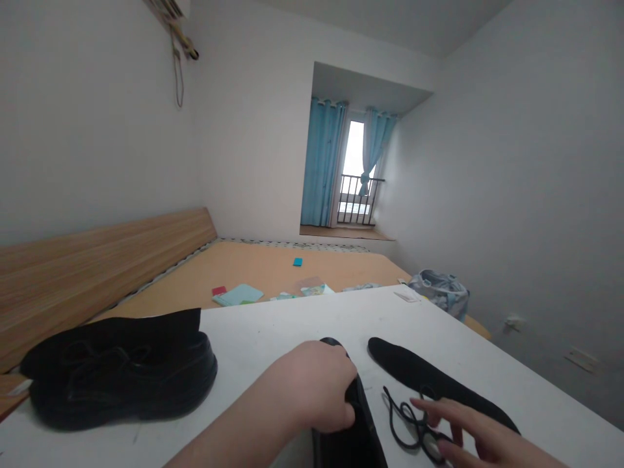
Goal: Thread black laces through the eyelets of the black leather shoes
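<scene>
The left hand [312,387] gripped a black shoe [353,435] at the lower middle of the frame, its fingers [341,383] closed around the shoe's edge. The shoe's long axis ran almost straight up and down, with its rounded end pointing toward the top of the frame, just above the hand. Its lower end was cut off by the bottom edge, and the hand hid much of the rest, so its exact facing was hard to make out. To the right, a black insole [429,377] lay on the white counter [292,325], slanting from upper left to lower right. A black lace [407,422] lay in loops beside it, under the open, spread fingers [453,426] of the right hand [487,439]; I could not tell whether they touched it. At the left of the frame, a second black leather shoe [117,383] lay on the counter, laced. Beyond the counter, at the upper middle, were a bare bed base [302,276] with cards and papers [238,294] on it, a wooden headboard [97,273], and a cloth bag [441,292].
</scene>
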A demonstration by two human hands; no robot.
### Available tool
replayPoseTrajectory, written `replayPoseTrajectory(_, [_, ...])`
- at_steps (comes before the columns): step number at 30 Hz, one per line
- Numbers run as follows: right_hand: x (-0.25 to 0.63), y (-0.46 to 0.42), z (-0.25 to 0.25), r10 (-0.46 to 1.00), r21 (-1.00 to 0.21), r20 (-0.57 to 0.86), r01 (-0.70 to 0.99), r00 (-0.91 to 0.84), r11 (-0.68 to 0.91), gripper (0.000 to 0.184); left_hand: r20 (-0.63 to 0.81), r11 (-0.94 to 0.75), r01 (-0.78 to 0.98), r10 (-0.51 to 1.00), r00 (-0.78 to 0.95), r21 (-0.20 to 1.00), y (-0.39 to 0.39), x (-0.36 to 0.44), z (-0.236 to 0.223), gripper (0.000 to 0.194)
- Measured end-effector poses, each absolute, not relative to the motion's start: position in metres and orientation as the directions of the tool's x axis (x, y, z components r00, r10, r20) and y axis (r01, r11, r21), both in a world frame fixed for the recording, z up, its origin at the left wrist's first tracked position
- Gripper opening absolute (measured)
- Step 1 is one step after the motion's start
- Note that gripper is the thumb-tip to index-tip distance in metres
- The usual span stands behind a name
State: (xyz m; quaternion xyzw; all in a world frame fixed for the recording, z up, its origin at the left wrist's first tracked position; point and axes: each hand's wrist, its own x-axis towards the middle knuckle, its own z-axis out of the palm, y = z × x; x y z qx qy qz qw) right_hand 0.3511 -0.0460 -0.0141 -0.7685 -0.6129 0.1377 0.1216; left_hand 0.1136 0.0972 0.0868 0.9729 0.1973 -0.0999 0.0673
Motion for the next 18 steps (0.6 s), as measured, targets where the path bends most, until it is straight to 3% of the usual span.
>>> replayPoseTrajectory(3, [0.365, -0.035, -0.002, 0.963, -0.427, -0.038, 0.867, 0.267, -0.257, 0.05, -0.21, -0.907, 0.409, 0.381, 0.9, 0.106, 0.097, 0.114, 0.091, 0.036])
replayPoseTrajectory(6, [0.394, -0.019, -0.019, 0.956, -0.331, 0.069, 0.91, 0.286, -0.249, 0.051, -0.195, -0.891, 0.444, 0.421, 0.886, 0.095, 0.099, 0.117, 0.09, 0.036])
replayPoseTrajectory(10, [0.42, -0.005, -0.049, 0.949, -0.293, 0.032, 0.91, 0.315, -0.292, 0.054, -0.157, -0.892, 0.446, 0.431, 0.889, 0.078, 0.104, 0.121, 0.085, 0.034])
replayPoseTrajectory(18, [0.417, -0.003, -0.053, 0.94, -0.388, 0.095, 0.882, 0.327, -0.267, 0.049, -0.05, -0.882, 0.462, 0.459, 0.887, 0.09, 0.112, 0.123, 0.074, 0.033])
